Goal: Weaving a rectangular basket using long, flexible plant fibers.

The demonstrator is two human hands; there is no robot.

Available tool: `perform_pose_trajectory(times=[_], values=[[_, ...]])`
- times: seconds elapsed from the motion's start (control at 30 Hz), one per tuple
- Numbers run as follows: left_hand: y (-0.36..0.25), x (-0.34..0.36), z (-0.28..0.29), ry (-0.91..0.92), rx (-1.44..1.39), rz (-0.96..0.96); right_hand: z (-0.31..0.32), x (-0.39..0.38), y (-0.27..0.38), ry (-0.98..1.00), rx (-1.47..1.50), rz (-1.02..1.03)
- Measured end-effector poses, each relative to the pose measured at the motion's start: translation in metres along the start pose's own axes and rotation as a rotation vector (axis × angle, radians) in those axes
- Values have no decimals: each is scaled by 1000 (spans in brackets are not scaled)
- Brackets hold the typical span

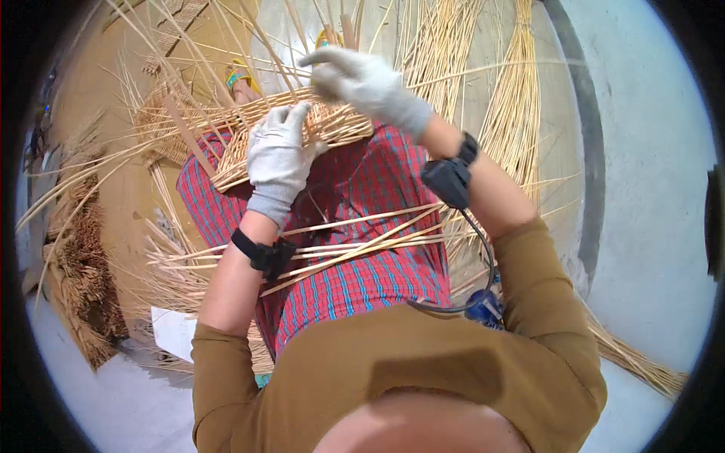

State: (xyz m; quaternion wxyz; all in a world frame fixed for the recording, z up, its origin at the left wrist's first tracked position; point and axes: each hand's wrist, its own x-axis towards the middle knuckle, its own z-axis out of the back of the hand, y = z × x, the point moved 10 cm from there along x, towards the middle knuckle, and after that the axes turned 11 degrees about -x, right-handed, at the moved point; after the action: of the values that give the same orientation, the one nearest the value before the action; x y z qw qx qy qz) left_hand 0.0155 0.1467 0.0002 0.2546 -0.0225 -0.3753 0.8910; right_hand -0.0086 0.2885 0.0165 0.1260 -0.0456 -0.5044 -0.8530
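My left hand (276,143), in a white glove, is closed on the woven wicker basket (234,155), fingertips at its upper weave. The basket rests on red checked cloth (362,170) over my lap, with loose upright stakes rising from its far part. My right hand (355,81), also gloved, is raised just above the basket's right end among the stakes and a long bent cane. Its fingers are smeared by motion, so their grip is unclear. Several loose canes (343,249) lie across my lap below the basket.
Bundles of pale cane (513,98) lie at the back right, another (634,359) at the lower right. Darker cut bundles (87,272) and a white sheet (172,332) are at left. Sandalled feet (238,83) show beyond the basket. Flat woven pieces (166,41) lie at the back left.
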Motion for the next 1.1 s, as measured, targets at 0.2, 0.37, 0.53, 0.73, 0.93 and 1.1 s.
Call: perform_pose_trajectory(times=[0.2, 0.37, 0.53, 0.73, 0.93, 1.1], values=[[29, 7, -43, 247, 383, -131, -65, 47, -9, -9, -756, -241], [48, 3, -51, 293, 219, 10, -89, 66, -18, 30, -680, -92], [46, 2, -47, 236, 275, -8, -126, 59, -85, 93, 265, -529], [51, -2, -47, 177, 288, -48, -134, 84, -124, -28, -48, -401], [43, 2, -49, 273, 229, 20, -107, 76, -63, 51, -478, -330], [3, -31, 37, 24, 289, -312, -21, -5, 14, -112, -283, -223]])
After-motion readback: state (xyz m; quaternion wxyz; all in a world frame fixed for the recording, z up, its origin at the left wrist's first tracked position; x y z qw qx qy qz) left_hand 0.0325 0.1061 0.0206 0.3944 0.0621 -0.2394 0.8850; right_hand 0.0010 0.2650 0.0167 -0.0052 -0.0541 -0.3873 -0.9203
